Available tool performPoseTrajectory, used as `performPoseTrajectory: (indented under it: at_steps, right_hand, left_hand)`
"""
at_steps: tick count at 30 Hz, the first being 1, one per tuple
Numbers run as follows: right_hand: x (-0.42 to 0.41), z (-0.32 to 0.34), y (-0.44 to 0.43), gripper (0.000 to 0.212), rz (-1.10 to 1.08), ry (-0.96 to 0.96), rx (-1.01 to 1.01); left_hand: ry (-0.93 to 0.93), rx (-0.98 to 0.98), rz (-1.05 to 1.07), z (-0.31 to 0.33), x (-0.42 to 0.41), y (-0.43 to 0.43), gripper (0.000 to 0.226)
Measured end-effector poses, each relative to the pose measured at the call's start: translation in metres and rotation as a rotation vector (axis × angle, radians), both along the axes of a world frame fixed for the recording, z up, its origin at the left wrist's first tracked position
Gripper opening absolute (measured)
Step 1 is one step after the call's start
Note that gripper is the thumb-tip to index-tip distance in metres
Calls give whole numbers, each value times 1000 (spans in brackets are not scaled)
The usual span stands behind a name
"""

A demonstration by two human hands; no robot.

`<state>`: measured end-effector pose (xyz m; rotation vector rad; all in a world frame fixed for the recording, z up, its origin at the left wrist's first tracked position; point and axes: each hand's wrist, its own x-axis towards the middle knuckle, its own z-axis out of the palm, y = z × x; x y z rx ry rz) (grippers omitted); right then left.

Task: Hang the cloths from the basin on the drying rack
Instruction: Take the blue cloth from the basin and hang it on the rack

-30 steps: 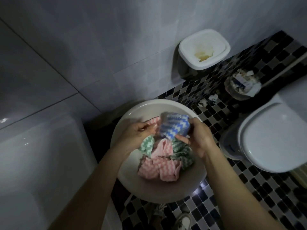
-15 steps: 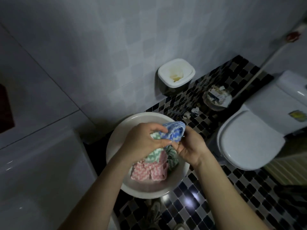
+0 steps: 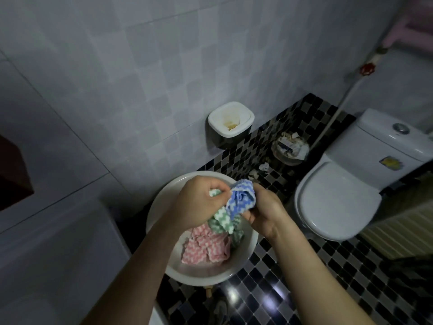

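Observation:
A white basin [image 3: 159,202] stands on the chequered floor. Pink zigzag cloths [image 3: 206,248] lie in its bottom, with a green zigzag cloth [image 3: 236,238] beside them. My left hand [image 3: 194,202] grips another green zigzag cloth [image 3: 220,219], which hangs from its curled fingers above the basin. My right hand [image 3: 264,214] holds a bunched blue zigzag cloth [image 3: 241,198] just to the right of it. The two held cloths touch. No drying rack can be made out for certain.
A white toilet [image 3: 337,202] with its lid down stands to the right. A small bin [image 3: 230,124] sits against the tiled wall, a full waste basket [image 3: 290,146] beside it. A white appliance [image 3: 54,254] borders the basin on the left. Something pink [image 3: 412,26] shows at the top right.
Both hands have risen a little above the basin with the blue and green cloths. The view has pulled back and tilted up, showing more wall and the toilet tank.

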<state>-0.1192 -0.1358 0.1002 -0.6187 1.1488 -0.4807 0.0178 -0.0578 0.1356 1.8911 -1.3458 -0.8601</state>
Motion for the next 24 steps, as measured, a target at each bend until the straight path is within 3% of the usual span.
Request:
performPoseTrajectory:
  at_steps: [2,4,7,12,14,17,21,24]
  right_hand:
    - [-3,0,-3,30,18,9,4]
    - [-7,3,-7,34,109,112,-49]
    - [-18,21,-10,33,376,241,-327]
    - [-22,51,-4,43,719,-32,-553]
    - [-17,51,3,37,670,-49,-613]
    - [-13,49,8,35,536,-1,-685]
    - [-13,52,11,29,460,-83,-664]
    - [-11,54,14,24,272,-63,-614]
  left_hand:
    - [113,23,-52,0,7,0,24]
    - [204,47,-62,1,12,1,15]
    - [208,58,-74,-3,22,1,23]
    - [399,55,-177,10,21,1,20]
    - [494,48,-193,13,18,0,28]
    - [653,35,-136,15,18,-1,19]
    - [838,10,-92,18,13,-5,21]
    - [962,0,-55,22,6,-8,23]
